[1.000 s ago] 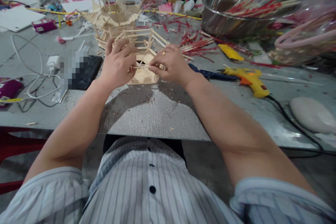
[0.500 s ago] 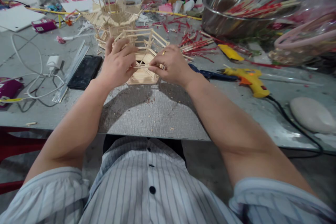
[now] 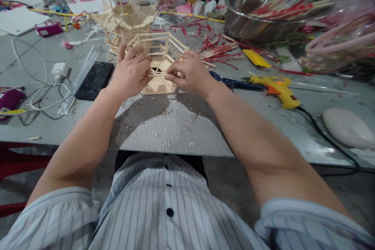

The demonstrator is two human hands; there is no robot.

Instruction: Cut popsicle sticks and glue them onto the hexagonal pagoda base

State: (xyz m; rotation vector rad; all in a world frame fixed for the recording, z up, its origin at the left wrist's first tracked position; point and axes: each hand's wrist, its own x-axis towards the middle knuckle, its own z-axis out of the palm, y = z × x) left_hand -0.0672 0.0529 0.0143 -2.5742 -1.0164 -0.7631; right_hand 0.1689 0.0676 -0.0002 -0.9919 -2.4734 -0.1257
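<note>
Between my hands a thin wooden stick (image 3: 158,74) lies crosswise at the near side of a low railed frame (image 3: 160,88) built of wooden sticks. My left hand (image 3: 131,71) pinches the stick's left end, its other fingers curled over the frame's left side. With thumb and forefinger my right hand (image 3: 189,71), wearing a ring, grips the right end. The fingertips partly hide both stick ends. Right behind the frame rises a tiered stick pagoda (image 3: 123,21) with sloping roofs.
A yellow glue gun (image 3: 277,88) lies to the right, its black cable running to the table's front edge. Behind it stand a steel basin (image 3: 252,27) of sticks and a pink-rimmed basket (image 3: 336,43). A black phone (image 3: 95,80) and a white charger (image 3: 60,69) lie left.
</note>
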